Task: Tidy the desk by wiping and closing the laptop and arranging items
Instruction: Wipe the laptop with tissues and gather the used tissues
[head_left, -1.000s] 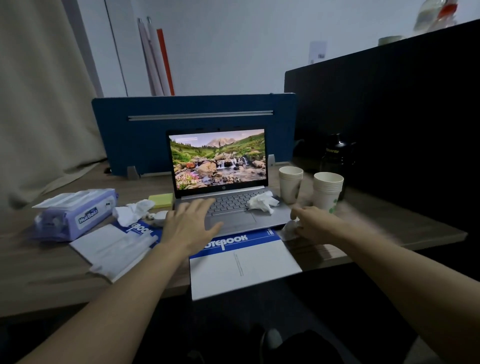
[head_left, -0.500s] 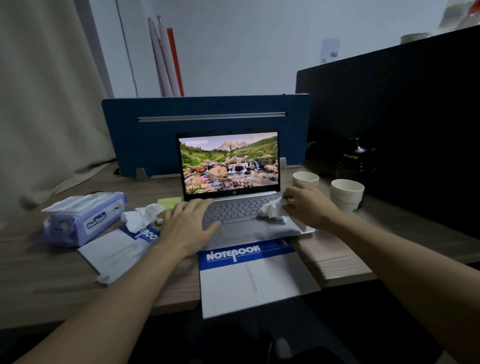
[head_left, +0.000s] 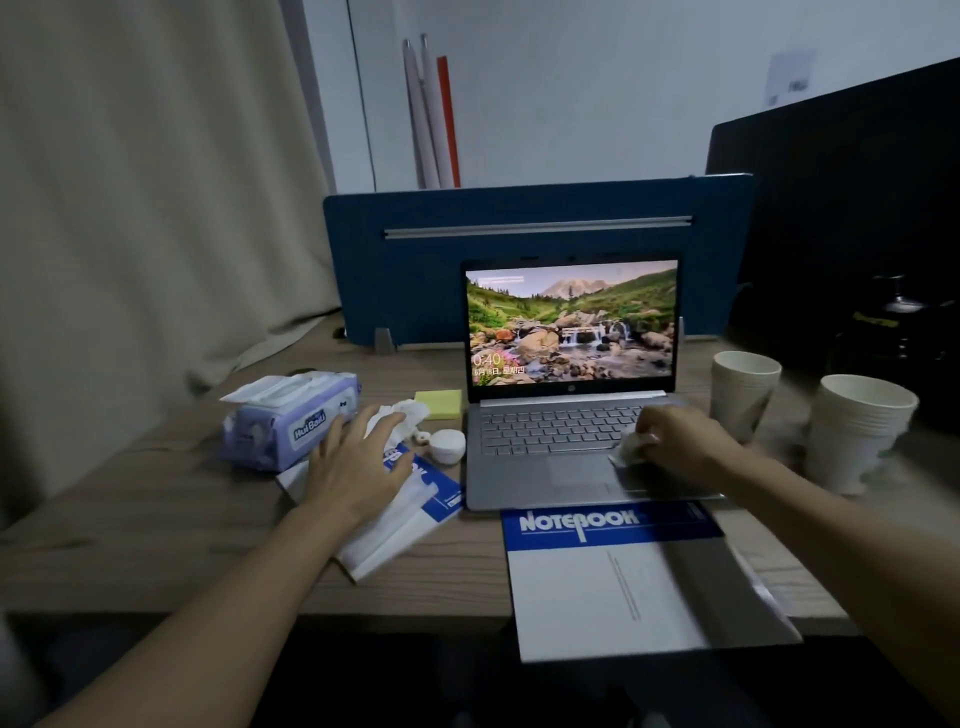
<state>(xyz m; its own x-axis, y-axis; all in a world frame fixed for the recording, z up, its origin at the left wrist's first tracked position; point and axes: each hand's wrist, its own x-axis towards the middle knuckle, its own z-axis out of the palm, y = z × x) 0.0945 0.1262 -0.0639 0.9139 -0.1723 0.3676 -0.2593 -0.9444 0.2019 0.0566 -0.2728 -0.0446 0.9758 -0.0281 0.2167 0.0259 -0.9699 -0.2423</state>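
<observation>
A person wipes an open silver laptop (head_left: 566, 441) on a wooden desk (head_left: 156, 499).
The right hand (head_left: 675, 441) grips a crumpled white tissue (head_left: 631, 451) on the palm rest, right of the touchpad; the left hand (head_left: 358, 462), fingers spread and relaxed, rests on a blue-and-white notebook (head_left: 415, 499) beside a purple pack of wet wipes (head_left: 291, 421).

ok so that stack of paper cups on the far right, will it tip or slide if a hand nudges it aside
The stack of paper cups is probably light, being thin paper and apparently empty, so a nudge should slide it across the wooden desk. It stands tall on a base narrower than its rim, so a push near the rim might tip it. Pushing low seems safer.
</observation>
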